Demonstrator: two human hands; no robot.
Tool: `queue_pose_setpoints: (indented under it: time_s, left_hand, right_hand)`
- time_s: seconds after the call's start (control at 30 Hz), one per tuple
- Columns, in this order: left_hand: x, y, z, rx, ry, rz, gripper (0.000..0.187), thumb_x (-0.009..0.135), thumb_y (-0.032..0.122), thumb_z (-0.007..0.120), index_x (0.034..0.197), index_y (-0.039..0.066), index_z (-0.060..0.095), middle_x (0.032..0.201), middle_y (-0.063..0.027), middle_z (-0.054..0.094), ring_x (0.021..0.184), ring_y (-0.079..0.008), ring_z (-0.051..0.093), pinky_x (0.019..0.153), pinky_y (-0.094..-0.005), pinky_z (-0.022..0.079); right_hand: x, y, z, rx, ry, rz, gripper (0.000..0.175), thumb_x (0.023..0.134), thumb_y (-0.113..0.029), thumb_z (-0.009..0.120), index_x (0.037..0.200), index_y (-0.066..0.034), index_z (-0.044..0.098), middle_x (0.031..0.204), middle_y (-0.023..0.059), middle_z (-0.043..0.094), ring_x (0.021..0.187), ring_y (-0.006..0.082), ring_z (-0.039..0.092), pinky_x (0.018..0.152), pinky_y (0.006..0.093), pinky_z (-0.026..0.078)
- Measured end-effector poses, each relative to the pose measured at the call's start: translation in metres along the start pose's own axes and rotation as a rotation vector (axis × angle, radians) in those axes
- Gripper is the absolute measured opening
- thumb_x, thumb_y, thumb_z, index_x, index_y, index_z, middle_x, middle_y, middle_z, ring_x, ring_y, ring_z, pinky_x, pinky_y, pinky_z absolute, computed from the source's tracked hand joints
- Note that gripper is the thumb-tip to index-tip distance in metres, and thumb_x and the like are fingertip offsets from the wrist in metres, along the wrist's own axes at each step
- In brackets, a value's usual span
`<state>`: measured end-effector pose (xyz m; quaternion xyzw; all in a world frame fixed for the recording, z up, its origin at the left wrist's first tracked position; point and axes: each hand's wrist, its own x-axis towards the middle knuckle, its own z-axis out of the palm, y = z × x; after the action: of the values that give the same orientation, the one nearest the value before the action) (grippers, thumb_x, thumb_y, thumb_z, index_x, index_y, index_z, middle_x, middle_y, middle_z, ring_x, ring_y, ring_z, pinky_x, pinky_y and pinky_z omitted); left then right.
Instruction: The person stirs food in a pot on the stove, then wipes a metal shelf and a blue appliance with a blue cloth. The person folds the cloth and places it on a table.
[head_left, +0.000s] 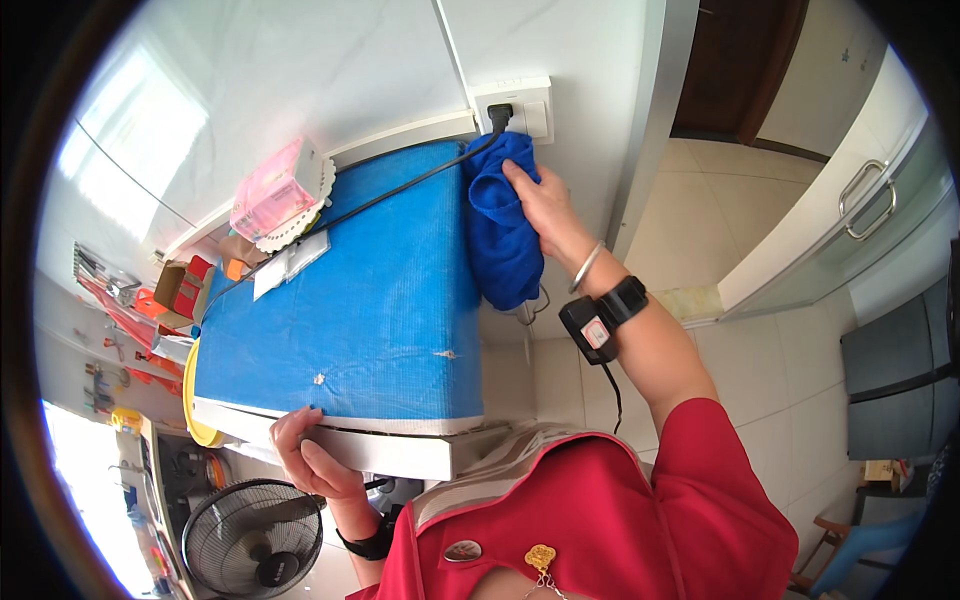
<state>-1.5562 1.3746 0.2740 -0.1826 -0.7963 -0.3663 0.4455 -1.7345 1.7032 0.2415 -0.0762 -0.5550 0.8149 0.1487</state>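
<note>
My right hand (551, 206) grips a bunched blue cloth (504, 232) against the right side of a blue-covered cabinet top (360, 300), just below a wall socket (514, 112). A black plug (499, 114) sits in the socket, and its cable crosses the blue cover. My left hand (311, 454) rests with its fingertips on the white front edge (382, 442) of the cabinet, fingers curled over it.
A pink box (276, 187) stands on a white lacy-edged tray (330, 180), with a small clear packet (292, 262) beside it. An open cardboard box (184, 289) lies further left. A black fan (253, 540) stands at lower left. A glass door (840, 225) is at right.
</note>
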Motion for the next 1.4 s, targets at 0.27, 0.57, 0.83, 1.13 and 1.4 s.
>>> queue_pose_setpoints:
  time_s: [0.27,0.57,0.83,1.13,1.4]
  left_hand:
    - [0.000,0.000,0.000,0.017,-0.005,0.000,0.030,0.086,0.018,0.039,0.095,-0.003,0.058,0.084,-0.0130,0.061,0.081,-0.0259,0.053,0.077,-0.0388,0.043]
    - [-0.002,0.002,0.002,-0.004,0.030,-0.020,0.032,0.088,0.020,0.037,0.097,-0.003,0.058,0.085,-0.0120,0.060,0.081,-0.0247,0.054,0.077,-0.0377,0.043]
    - [-0.001,0.002,0.004,0.005,0.027,0.022,0.031,0.089,0.020,0.036,0.095,-0.002,0.057,0.087,-0.0113,0.061,0.082,-0.0240,0.054,0.078,-0.0371,0.044]
    - [-0.001,0.003,0.006,0.010,0.045,0.009,0.032,0.088,0.021,0.035,0.094,-0.002,0.057,0.087,-0.0117,0.061,0.083,-0.0236,0.055,0.079,-0.0367,0.044]
    - [-0.002,0.004,0.007,0.005,0.057,-0.004,0.032,0.088,0.020,0.034,0.093,-0.002,0.057,0.086,-0.0117,0.061,0.082,-0.0235,0.055,0.078,-0.0367,0.044]
  right_hand:
    - [0.007,0.033,-0.035,0.114,0.266,-0.005,0.041,0.090,-0.029,0.060,0.111,0.0055,0.055,0.100,0.0133,0.063,0.087,0.0193,0.061,0.074,0.0317,0.051]
    - [0.035,0.028,-0.038,-0.088,0.263,-0.226,0.036,0.090,-0.021,0.056,0.117,0.0022,0.053,0.111,0.0159,0.062,0.101,0.0258,0.059,0.088,0.0351,0.044]
    - [-0.046,0.111,-0.063,-0.626,-0.090,0.090,0.049,0.084,-0.030,0.063,0.114,0.0079,0.052,0.108,0.0279,0.060,0.103,0.0378,0.058,0.088,0.0391,0.045]
    - [-0.041,0.018,-0.092,-0.186,0.191,-0.249,0.041,0.091,-0.030,0.061,0.116,0.0019,0.051,0.108,0.0111,0.060,0.095,0.0161,0.056,0.083,0.0303,0.046]
    - [0.007,-0.015,-0.084,-0.557,0.434,-0.818,0.040,0.092,-0.019,0.059,0.121,-0.0009,0.039,0.104,0.0191,0.057,0.094,0.0314,0.057,0.085,0.0387,0.045]
